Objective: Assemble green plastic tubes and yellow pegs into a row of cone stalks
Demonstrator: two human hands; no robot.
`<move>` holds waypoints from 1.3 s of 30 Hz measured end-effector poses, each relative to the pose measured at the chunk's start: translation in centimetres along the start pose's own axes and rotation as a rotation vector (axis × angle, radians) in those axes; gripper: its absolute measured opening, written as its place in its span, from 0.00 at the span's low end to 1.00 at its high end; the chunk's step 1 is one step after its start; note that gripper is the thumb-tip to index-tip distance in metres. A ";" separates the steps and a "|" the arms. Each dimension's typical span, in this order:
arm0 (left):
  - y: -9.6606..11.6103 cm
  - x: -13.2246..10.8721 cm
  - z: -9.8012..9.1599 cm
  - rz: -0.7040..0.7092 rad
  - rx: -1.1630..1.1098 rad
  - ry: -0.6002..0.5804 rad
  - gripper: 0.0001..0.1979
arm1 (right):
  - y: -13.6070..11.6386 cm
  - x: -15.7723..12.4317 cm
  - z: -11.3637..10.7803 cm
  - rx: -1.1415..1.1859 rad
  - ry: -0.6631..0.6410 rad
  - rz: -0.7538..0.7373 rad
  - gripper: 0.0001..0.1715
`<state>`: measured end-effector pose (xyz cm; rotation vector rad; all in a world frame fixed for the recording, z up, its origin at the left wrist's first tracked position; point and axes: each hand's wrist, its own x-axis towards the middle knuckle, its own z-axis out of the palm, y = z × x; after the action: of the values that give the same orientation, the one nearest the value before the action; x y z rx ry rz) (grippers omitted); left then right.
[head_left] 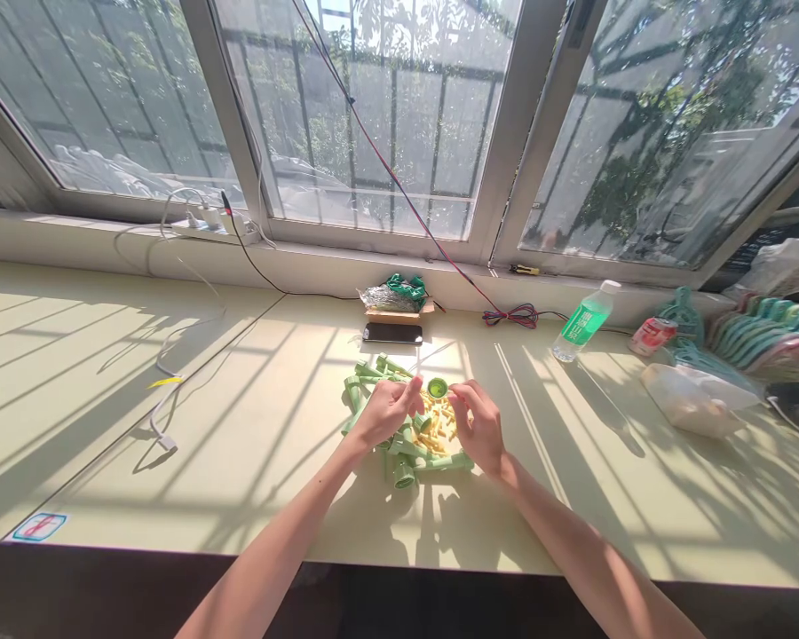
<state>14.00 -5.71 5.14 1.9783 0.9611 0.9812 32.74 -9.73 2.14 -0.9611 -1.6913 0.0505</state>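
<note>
A heap of green plastic tubes (373,373) and small yellow pieces (436,424) lies on the pale table (173,426) in front of me. My left hand (387,410) rests on the heap with its fingers curled, pinching at a small green part I cannot make out. My right hand (479,428) is curled close beside it, fingertips over the yellow pieces. A round green cap (438,387) sits just above and between both hands.
A black phone (392,333) and a small box of green parts (399,297) lie behind the heap. A water bottle (582,321), a red can (651,335) and bags (699,399) stand at the right. White cables (173,346) trail on the left.
</note>
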 end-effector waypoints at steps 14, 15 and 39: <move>0.5 -0.1 -0.5 0.042 -0.020 -0.164 0.28 | 0.2 -0.1 -0.3 0.036 -0.111 0.010 0.14; 0.5 -0.1 -0.5 0.045 -0.031 -0.175 0.25 | 0.2 -0.1 -0.3 0.035 -0.117 0.019 0.15; -0.1 0.1 0.0 0.114 0.074 0.034 0.14 | 0.5 -0.1 0.0 -0.016 -0.024 0.138 0.16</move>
<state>14.03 -5.62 5.06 2.1031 0.9236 1.0586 33.00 -9.41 1.80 -1.0923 -1.6473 0.1406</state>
